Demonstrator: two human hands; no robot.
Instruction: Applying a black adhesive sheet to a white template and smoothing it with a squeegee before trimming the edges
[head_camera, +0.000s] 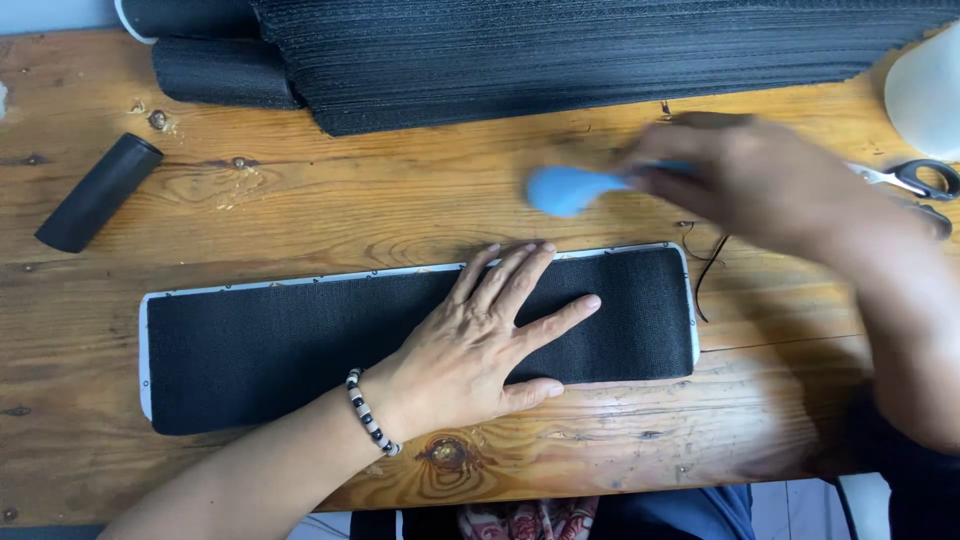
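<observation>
Pressing flat on a long black mesh panel (300, 345), the left hand (480, 345) is spread wide with the fingers open, and nothing is held in it; a beaded bracelet (370, 412) is worn at its wrist. The panel lies lengthwise on the near half of the wooden desk (300, 215), with a thin white edge showing along its far and left sides. The right hand (745, 180) is blurred by motion, above the far right corner of the panel, and it is closed around a light blue tool (565, 190) whose rounded end points left; what kind of tool it is cannot be told. A risk can be judged here: if the pressure of the flat hand is loosened, the panel may slide on the smooth wood, and the black layer may then shift against the white edge. A loose dark thread (708, 268) just right of the panel could also be caught under it. Counted, there are one panel on the desk, one blue tool, one pair of scissors (915, 180) at the far right, one black roll (98, 192) at the far left, one tall stack of black mesh sheets (600, 50) at the far side, and two rolled black pieces (220, 70) beside that stack.
</observation>
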